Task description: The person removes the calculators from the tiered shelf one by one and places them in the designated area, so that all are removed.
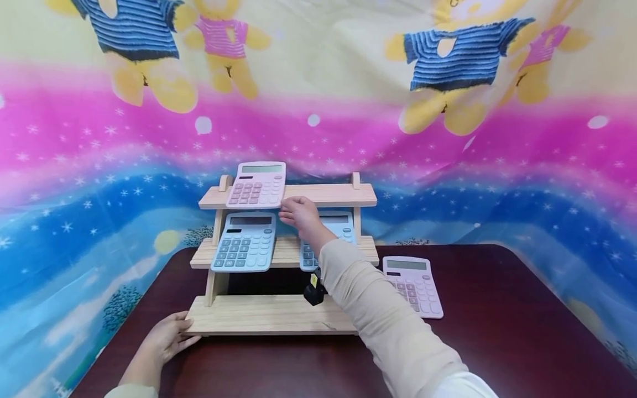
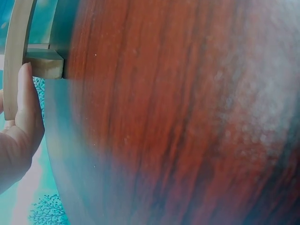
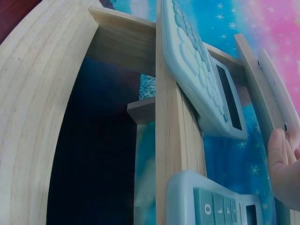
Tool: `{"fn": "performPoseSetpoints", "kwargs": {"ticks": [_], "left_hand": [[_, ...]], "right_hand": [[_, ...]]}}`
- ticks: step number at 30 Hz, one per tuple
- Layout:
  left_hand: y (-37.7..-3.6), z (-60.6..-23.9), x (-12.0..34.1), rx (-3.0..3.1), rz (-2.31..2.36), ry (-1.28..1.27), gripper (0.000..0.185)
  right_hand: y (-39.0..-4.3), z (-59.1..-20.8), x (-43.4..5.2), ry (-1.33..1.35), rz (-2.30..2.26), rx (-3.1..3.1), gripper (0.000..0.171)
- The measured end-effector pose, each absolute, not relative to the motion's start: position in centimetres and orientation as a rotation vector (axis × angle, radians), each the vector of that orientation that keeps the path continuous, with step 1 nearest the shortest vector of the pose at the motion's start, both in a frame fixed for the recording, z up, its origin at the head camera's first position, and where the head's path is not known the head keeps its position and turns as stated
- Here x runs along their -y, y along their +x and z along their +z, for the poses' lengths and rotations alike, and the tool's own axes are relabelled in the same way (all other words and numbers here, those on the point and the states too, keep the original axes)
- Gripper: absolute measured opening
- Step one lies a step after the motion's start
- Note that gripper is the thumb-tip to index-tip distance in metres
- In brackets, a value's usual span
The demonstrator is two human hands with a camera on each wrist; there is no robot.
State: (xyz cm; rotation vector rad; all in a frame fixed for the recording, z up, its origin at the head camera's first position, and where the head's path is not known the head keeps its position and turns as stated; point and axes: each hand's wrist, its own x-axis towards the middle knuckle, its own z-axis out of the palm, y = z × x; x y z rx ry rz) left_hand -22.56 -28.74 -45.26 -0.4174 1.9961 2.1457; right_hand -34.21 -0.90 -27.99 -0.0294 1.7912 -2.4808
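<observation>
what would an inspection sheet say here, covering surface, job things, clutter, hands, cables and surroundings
Surface: dark reddish-brown table, glossy.
Job's things: three-tier wooden rack; pink calculator at the top tier's left; two light-blue calculators on the middle tier, the right one partly hidden; second pink calculator on the table, right of the rack.
Clutter: small black item with a yellow label beside the right sleeve, possibly wrist-worn gear.
Hands: left hand grips the bottom tier's left end; right hand at the top calculator's lower right corner, fingers extended.
Cables: nothing seen.
Surroundings: backdrop printed with bears and snowflakes.
</observation>
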Motion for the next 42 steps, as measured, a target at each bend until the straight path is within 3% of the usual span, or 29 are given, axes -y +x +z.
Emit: {"fn": "performPoseSetpoints", "kwargs": {"ticks": [21, 29, 42], "left_hand": [[-21.7, -45.0, 28.8, -1.985, 2.206, -0.454, 0.057], [-21.8, -44.7, 28.0, -1.997, 2.204, -0.466, 0.053], [-21.8, -44.6, 27.9, -2.008, 2.203, -0.462, 0.051]], "right_hand": [[-35.0, -27.9, 3.6, 0.062, -2.645, -1.637, 0.025], [-34.3, -27.5, 3.2, 0.163, -2.713, -1.475, 0.031], [-32.5, -27.7, 1.7, 0.082, -2.723, -1.372, 0.036]]}}
